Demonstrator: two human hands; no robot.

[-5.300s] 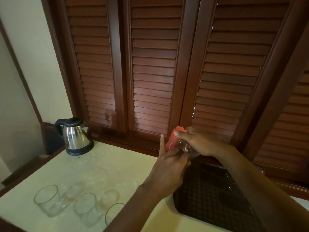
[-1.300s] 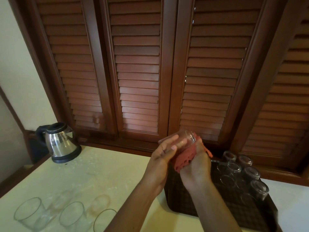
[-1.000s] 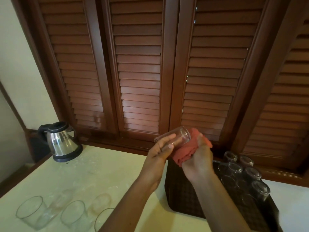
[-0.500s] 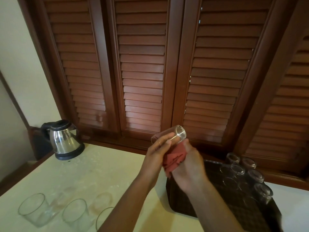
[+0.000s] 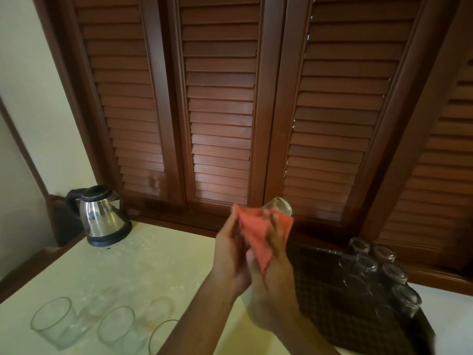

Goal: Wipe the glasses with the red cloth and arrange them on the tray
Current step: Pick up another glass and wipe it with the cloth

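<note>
Mid-frame above the bench [image 5: 143,265]: glass [image 5: 280,206] pinched in left hand [image 5: 230,254], red cloth [image 5: 258,235] bunched around it by curled right hand [image 5: 275,278], liable to slip onto tray [image 5: 330,316] and packed tumblers [image 5: 371,270] at right.

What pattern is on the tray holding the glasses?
A dark brown woven check pattern on the tray, seen in the head view.

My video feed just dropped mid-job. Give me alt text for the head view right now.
Two hands hold a clear glass wrapped in a red cloth above a pale counter: left hand, right hand. Upturned glasses sit on a dark tray at right; three upright glasses and a kettle at left.
</note>
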